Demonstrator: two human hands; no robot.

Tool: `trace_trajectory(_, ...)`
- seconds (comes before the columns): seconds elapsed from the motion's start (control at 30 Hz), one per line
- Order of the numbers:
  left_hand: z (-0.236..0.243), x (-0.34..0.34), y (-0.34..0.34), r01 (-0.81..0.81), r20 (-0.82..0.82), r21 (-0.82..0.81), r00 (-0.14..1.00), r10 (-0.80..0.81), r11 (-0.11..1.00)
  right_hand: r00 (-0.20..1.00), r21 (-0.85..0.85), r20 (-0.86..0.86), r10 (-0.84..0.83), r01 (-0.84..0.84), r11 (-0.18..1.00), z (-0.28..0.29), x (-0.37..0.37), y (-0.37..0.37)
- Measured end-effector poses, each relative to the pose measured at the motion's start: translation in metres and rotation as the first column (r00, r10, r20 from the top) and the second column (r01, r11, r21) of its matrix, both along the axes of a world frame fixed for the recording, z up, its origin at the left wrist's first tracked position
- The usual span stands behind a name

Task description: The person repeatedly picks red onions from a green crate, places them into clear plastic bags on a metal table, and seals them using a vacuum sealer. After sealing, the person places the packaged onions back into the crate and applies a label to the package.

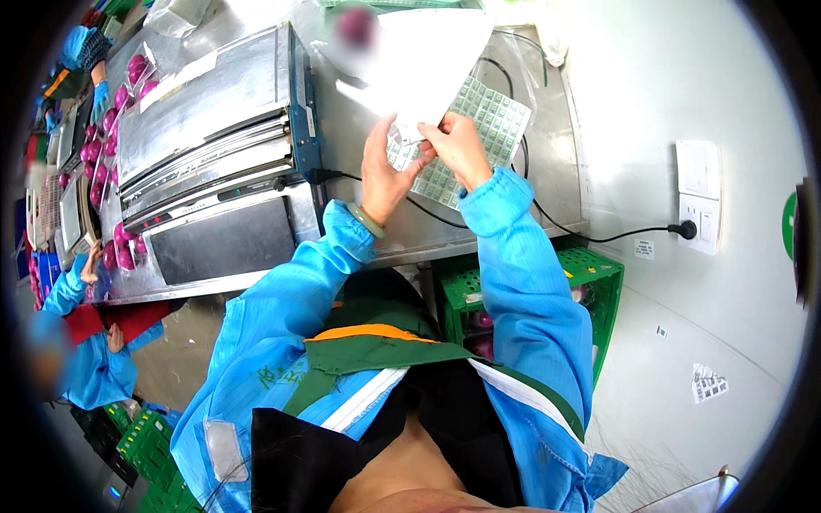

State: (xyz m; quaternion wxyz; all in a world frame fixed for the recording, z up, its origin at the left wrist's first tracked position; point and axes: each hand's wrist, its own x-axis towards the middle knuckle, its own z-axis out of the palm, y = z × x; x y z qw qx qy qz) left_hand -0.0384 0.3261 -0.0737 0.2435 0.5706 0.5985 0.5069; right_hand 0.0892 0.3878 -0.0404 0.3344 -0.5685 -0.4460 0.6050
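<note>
A large white sheet (428, 64) stands over the metal table, its narrow lower end between my hands. My left hand (382, 175) curves round that end from the left, the thumb reaching across to my other fingers. Closed in a pinch, my right hand (459, 150) grips the sheet's lower edge, fingertips against the left thumb. A small printed white piece shows between the hands; its kind is unclear. Under them on the table lies a sheet of small green-and-white labels (492, 124), partly covered by the white sheet and my hands.
A flat metal-topped machine (214, 107) with a dark plate (227, 239) stands left. Black cables cross the table to a wall socket (699, 224). A green crate (607, 278) with purple produce sits below the edge. Bagged purple onions (111, 150) and co-workers (94, 359) are farther left.
</note>
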Motion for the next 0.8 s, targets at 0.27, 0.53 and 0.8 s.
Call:
trace_trajectory(0.27, 0.067, -0.018, 0.014, 0.291, 0.801, 0.086, 0.549, -0.239, 0.953, 0.958, 0.596, -0.016, -0.285, 0.238, 0.767, 0.088, 0.066, -0.012)
trace_trajectory(0.53, 0.117, -0.068, -0.029, 0.609, 0.791, -0.013, 0.492, -0.364, 0.793, 0.924, 0.368, -0.291, -0.250, 0.349, 0.862, 0.114, 0.118, -0.033)
trace_trajectory(0.8, 0.101, -0.069, -0.095, 0.533, 0.690, -0.180, 0.667, -0.280, 0.827, 0.818, 0.527, -0.298, -0.492, 0.570, 0.630, 0.121, 0.104, -0.148)
